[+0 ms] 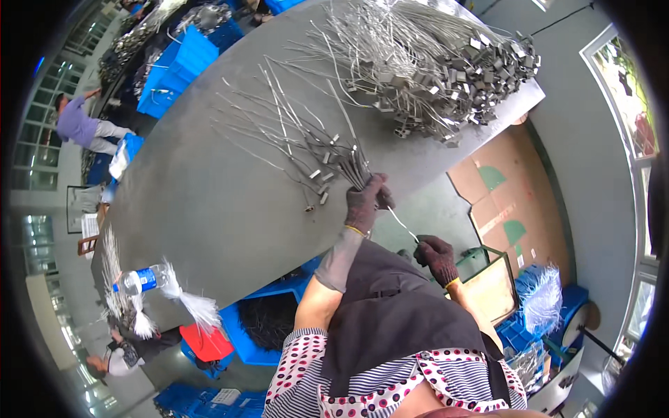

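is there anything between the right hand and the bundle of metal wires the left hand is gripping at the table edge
Nothing visible. The right hand sits apart from the bundle of wires held in the left hand. Only one thin wire spans the open gap between them, and the right hand pinches its end.

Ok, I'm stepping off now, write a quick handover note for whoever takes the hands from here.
Left hand, gloved, grips a fanned bunch of metal wire ties at their lower ends over the grey table.
Right hand, gloved, pinches a thin white strip running up to the left hand's grip.
Done: one bunch gathered.
Left: the big heap of ties at the table's far end lies loose.
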`<state>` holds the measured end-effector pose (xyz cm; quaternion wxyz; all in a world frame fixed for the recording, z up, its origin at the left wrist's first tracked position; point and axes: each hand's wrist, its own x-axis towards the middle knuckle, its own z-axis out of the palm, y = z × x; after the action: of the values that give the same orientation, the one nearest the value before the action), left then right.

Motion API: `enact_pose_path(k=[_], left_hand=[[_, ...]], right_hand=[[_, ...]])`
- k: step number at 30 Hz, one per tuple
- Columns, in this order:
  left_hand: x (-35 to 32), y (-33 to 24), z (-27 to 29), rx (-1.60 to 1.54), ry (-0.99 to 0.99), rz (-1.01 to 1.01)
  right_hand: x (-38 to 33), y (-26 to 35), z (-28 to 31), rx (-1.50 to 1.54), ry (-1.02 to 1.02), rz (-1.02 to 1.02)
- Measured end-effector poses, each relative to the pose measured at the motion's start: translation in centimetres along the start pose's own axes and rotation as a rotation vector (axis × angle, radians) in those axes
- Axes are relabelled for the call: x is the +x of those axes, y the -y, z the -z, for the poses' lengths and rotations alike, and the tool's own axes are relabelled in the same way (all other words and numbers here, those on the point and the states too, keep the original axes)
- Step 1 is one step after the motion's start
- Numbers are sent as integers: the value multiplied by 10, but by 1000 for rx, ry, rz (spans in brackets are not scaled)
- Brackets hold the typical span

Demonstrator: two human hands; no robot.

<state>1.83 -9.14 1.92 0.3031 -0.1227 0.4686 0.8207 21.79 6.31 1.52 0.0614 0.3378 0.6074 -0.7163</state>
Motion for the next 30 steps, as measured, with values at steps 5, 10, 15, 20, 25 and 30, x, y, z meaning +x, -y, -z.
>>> enact_pose_path(k=[5,10,15,20,25,30], left_hand=[[12,-2,17,253,-113,-175],[11,40,-1,406,-49,-261],[20,-11,-12,268,-123,-144],[55,-43,46,554,-340,-277],[69,-62,111,1472,-781,-934],[64,-54,99,907,-579,-662]], right_hand=[[36,7,-19,92,69,-64],[95,80,-80,-19,119,205],[129,115,-106,-42,86,149],[188,141,-97,-708,-630,652],[227,181,-82,-894,-594,197],[239,190,-74,-731,-462,139]])
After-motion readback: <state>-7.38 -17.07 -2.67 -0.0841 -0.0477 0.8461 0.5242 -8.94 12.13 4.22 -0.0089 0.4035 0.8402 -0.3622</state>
